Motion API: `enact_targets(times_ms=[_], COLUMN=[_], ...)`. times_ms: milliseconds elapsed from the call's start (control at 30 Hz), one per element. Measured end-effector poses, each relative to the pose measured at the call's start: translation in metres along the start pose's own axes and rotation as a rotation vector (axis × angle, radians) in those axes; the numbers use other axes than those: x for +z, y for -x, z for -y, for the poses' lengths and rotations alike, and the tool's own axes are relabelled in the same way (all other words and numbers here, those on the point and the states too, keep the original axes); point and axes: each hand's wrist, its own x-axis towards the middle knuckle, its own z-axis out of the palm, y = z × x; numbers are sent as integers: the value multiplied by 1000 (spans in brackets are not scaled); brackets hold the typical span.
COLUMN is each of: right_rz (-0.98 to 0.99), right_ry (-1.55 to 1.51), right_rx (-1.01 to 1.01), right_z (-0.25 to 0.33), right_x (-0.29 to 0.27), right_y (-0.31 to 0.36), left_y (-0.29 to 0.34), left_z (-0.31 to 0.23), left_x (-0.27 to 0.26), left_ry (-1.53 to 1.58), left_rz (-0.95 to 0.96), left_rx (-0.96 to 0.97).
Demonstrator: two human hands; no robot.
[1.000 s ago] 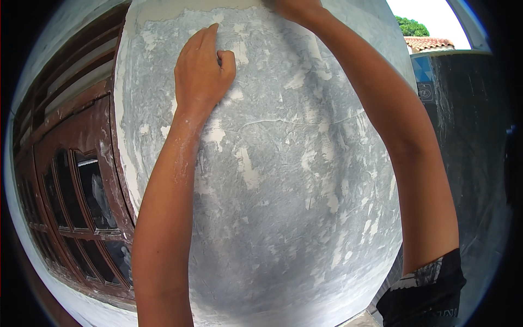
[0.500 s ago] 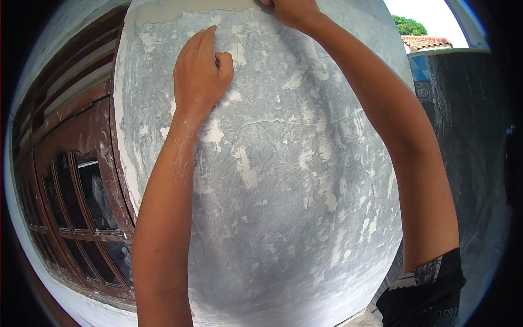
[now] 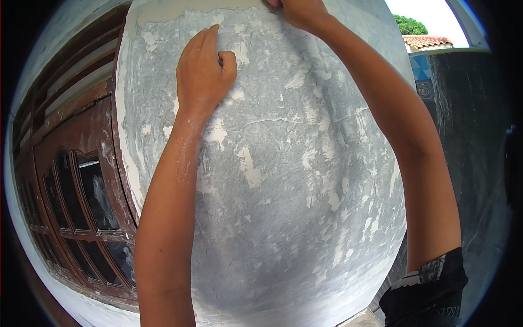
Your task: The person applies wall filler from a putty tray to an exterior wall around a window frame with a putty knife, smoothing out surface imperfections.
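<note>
While your left hand (image 3: 204, 73), apparently empty, stays extended against the patchy grey-and-white plastered wall (image 3: 283, 174) before you, your right hand (image 3: 305, 13), grip indeterminable at the view's top edge, has shifted slightly rightward, keeping work high.

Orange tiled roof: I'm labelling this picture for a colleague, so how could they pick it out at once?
Follow the large, patchy grey plastered wall to its upper-right edge. Just beyond, above the dark grey wall, sits the orange tiled roof. Its ridged, reddish tiles set it apart from the leafy green treetop just above.
</note>
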Motion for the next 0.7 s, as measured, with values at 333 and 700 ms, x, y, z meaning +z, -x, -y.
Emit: enact_targets(times_ms=[333, 700], right_rz=[-97, 39], right_ry=[-80, -169], right_rx=[96, -44], right_z=[-7, 68], right_x=[-6, -27], right_y=[-4, 27], left_y=[-2, 1], left_z=[-5, 6], left_x=[2, -6], left_ry=[23, 23], left_rz=[-20, 13], left_rx=[15, -1])
